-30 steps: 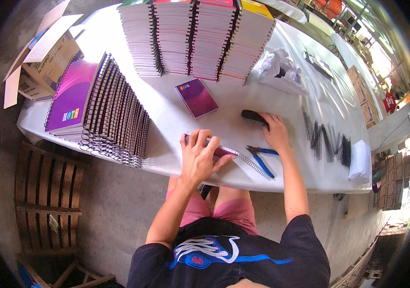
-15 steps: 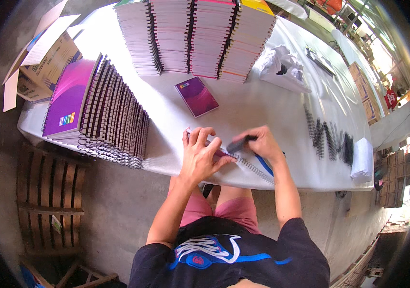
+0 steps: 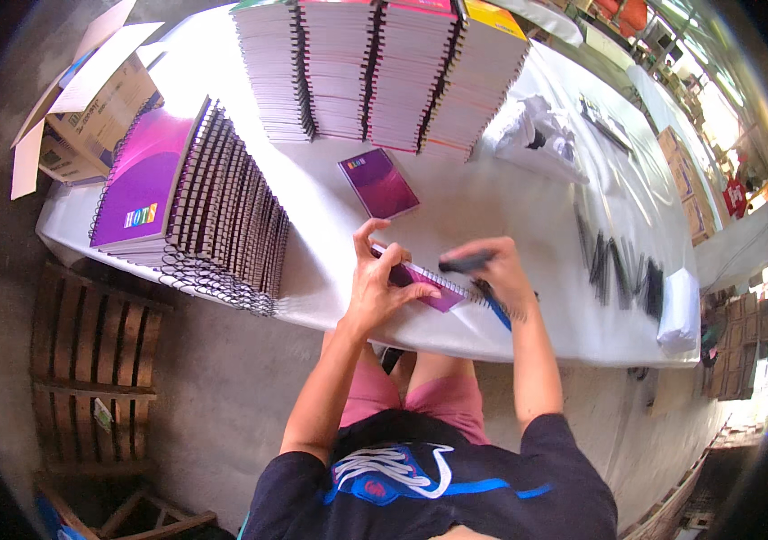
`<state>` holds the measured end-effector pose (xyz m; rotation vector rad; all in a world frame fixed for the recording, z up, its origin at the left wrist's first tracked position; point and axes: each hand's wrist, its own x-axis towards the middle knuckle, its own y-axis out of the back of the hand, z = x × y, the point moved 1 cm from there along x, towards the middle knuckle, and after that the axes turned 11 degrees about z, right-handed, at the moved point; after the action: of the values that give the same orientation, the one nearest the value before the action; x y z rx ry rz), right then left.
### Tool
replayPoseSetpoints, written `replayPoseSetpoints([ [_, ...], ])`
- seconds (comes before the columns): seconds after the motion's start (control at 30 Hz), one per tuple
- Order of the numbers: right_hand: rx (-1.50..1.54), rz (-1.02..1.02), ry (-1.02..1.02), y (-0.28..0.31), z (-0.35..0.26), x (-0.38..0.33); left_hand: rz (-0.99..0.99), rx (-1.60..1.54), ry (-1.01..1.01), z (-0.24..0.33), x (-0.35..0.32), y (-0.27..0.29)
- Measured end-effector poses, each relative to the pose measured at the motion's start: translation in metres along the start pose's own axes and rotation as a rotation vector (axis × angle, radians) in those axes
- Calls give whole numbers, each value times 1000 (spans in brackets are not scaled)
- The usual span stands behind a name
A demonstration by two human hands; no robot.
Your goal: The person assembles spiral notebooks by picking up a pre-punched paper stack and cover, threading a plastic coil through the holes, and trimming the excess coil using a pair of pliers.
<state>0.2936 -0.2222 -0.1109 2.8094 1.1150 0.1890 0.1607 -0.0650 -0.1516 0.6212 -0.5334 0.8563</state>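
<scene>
My left hand (image 3: 382,279) grips a small purple notebook (image 3: 440,298) near the table's front edge, thumb on the cover and fingers behind the far side. A dark wire coil (image 3: 468,293) runs along the notebook's holed edge, its loose end extending past the corner toward my right wrist. Blurred by motion, my right hand (image 3: 503,273) is closed around a dark tool (image 3: 467,262) just above the coil. A blue strip (image 3: 497,310), perhaps its handle, shows below that hand. Another purple notebook (image 3: 379,183) lies flat beyond my left hand.
Coil-bound purple notebooks (image 3: 213,198) are stacked at left, beside an open cardboard box (image 3: 100,130). Tall stacks of bound books (image 3: 339,81) stand at the back. Loose black coils (image 3: 613,261), a white bundle (image 3: 679,306) and a white bag (image 3: 537,139) occupy the right side.
The notebook has tilted to show more of its cover and holed edge. Less coil sticks out past its corner. My right hand has shifted slightly, and the whole view has moved a little.
</scene>
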Motion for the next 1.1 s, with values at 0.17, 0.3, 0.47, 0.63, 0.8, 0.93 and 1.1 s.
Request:
replayPoseSetpoints([
  [0.17, -256, 21, 164, -8, 2, 6, -8, -136, 94, -7, -1, -1],
  [0.3, -41, -154, 308, -23, -17, 7, -51, -153, 134, -17, -3, -2],
  [0.47, 314, -53, 120, -23, -13, 14, 28, -204, 186, -17, -1, -5],
  [0.63, -92, -45, 77, -42, -13, 22, 51, -258, 232, -24, -1, -8],
  [0.8, -241, -34, 148, -43, -10, 29, 0, -256, 171, -26, -4, -8],
  [0.93, -135, -27, 23, -49, -2, 30, -83, -252, 186, -29, -7, -5],
  [1.1, -464, 162, 247, -25, -9, 30, -43, -226, 111, -35, -8, -8],
])
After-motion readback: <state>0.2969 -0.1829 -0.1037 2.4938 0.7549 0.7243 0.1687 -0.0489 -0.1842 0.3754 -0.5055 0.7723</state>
